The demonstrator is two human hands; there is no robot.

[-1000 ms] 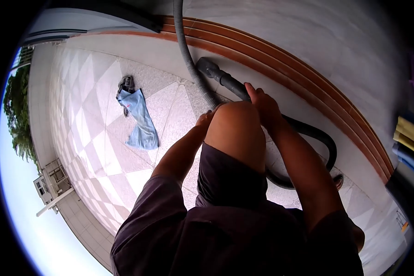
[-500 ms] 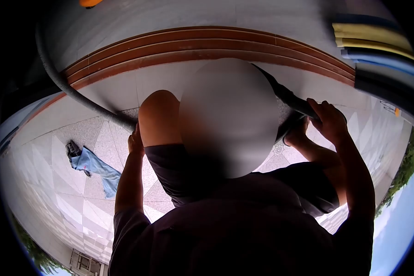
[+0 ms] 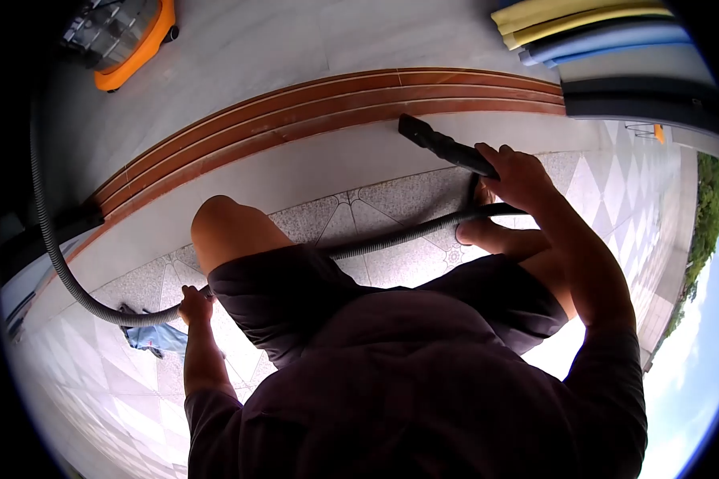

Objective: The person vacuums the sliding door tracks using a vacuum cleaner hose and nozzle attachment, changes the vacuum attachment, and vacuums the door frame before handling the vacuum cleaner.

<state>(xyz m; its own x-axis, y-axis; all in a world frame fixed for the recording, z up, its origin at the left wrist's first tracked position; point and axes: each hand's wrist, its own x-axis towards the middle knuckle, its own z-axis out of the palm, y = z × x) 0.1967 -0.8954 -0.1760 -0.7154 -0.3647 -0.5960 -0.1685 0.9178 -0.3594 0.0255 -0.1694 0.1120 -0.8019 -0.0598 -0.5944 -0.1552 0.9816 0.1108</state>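
My right hand (image 3: 515, 176) is closed around the black tube of a vacuum nozzle (image 3: 443, 147). The nozzle's flat head lies at the near side of the reddish-brown sliding-door track (image 3: 295, 116); whether it touches cannot be made out. At the lower left, my left hand (image 3: 195, 305) grips the grey ribbed vacuum hose (image 3: 80, 295). From there the hose passes behind my knee, crosses under my legs and curves up toward my right hand. Its other part rises along the left edge toward the orange vacuum cleaner (image 3: 132, 56), which stands beyond the track.
A light-blue cloth with a dark part (image 3: 156, 339) lies on the tiled floor, partly behind the hose. Yellow and blue folded items (image 3: 591, 32) sit at the upper right, above a dark ledge (image 3: 639, 97). Trees (image 3: 707, 215) show outdoors at the right.
The view has shifted, bringing more of the vacuum cleaner into sight. A blurred round patch no longer covers the middle, so the nozzle head shows. Both hands keep their holds.
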